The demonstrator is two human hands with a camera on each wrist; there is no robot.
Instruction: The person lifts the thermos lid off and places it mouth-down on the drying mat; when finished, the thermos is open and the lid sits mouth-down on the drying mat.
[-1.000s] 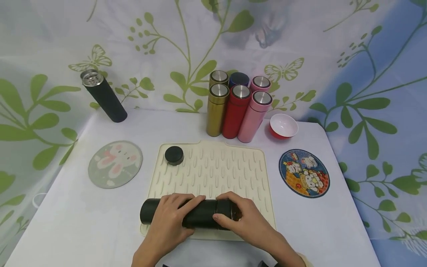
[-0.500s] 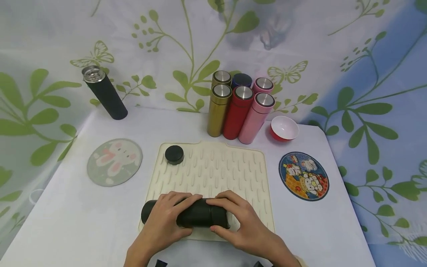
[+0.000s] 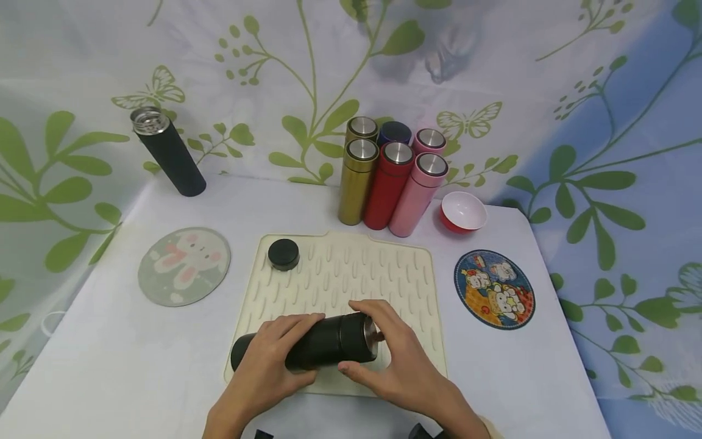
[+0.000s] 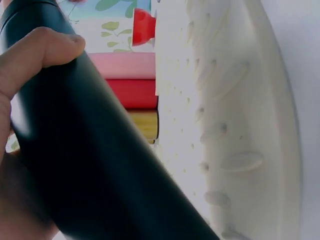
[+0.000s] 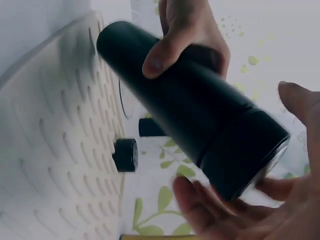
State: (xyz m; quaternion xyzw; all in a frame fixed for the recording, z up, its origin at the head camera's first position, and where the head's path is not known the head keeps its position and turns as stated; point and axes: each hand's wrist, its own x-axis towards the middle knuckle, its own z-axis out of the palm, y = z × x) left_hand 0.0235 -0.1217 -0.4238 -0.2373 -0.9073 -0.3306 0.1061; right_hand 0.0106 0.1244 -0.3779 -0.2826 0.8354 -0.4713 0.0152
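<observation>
"Where are we holding the black bottle (image 3: 317, 346)?"

"Over the mat (image 3: 384, 268), by our near edge: left fingers (image 3: 298, 329) gripping, right fingers (image 3: 379, 312) resting wide around its lid (image 3: 355, 338). We're seeing room behind, before the black cap (image 3: 283, 254)."

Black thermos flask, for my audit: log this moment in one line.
Left hand: grips black thermos flask, tilted | Right hand: at lidded end, contact unclear | Black lid: on cream ridged mat
</observation>
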